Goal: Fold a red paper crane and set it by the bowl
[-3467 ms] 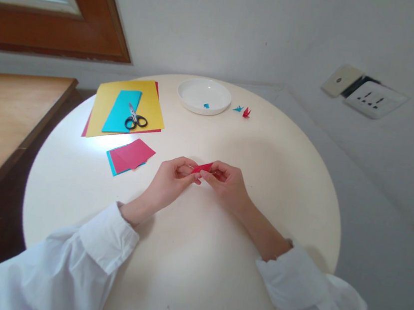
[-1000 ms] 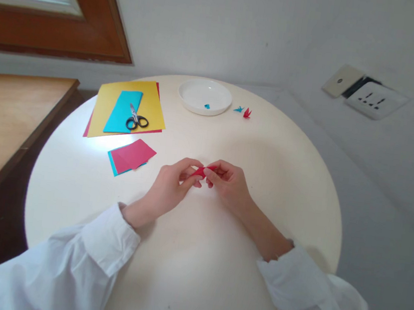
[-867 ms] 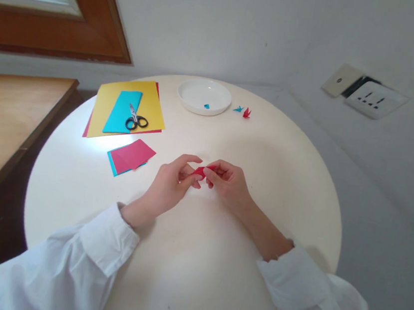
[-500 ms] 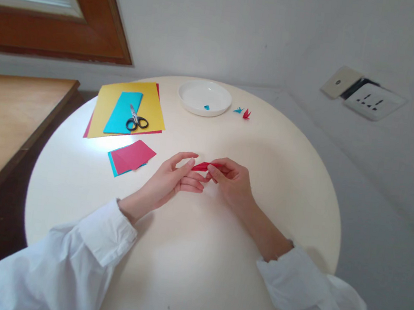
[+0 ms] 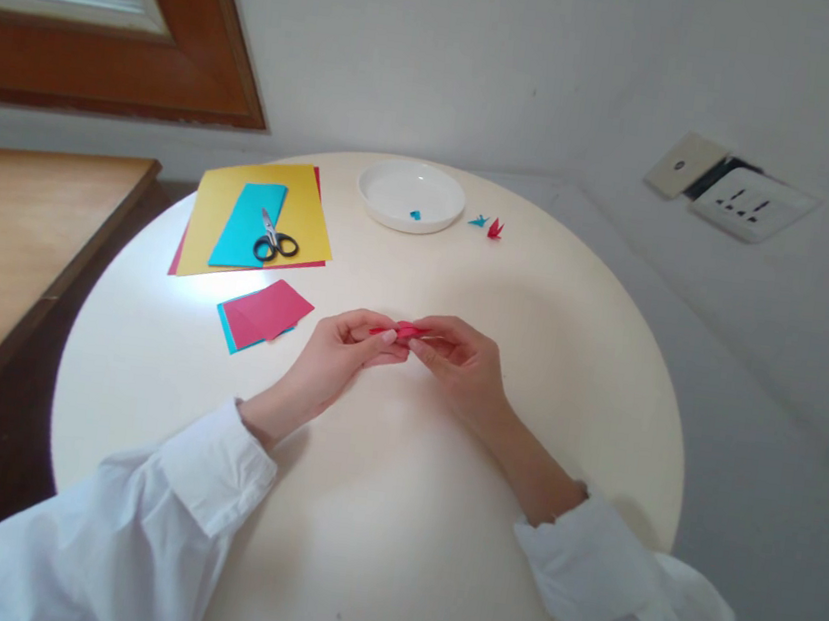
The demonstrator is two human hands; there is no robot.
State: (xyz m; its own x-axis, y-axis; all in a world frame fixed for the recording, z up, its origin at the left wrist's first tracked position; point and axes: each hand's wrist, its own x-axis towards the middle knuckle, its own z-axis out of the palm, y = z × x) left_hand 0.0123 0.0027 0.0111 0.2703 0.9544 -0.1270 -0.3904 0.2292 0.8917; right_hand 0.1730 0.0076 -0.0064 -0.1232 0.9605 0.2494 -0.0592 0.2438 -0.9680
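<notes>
Between my two hands, above the middle of the round white table (image 5: 358,525), is a small folded red paper (image 5: 407,331). My left hand (image 5: 351,345) pinches its left part between thumb and fingers. On the other side, the thumb and forefinger of my right hand (image 5: 463,359) grip its right part. Fingertips cover much of the paper, so its exact folded shape is hidden. To the left of my left hand lie a red paper sheet (image 5: 267,315) and a blue sheet (image 5: 226,330) under it.
Scissors (image 5: 272,238) rest on folded blue paper (image 5: 239,229) over a yellow sheet (image 5: 312,217). At the back stands a white dish (image 5: 381,214) holding a blue paper piece (image 5: 415,215). Beside it sit a blue paper crane (image 5: 478,221) and a red paper crane (image 5: 495,229).
My left hand's fingers, spread before, have closed in on the red paper. The paper has turned a little, and the hands' fingertips are closer together.
</notes>
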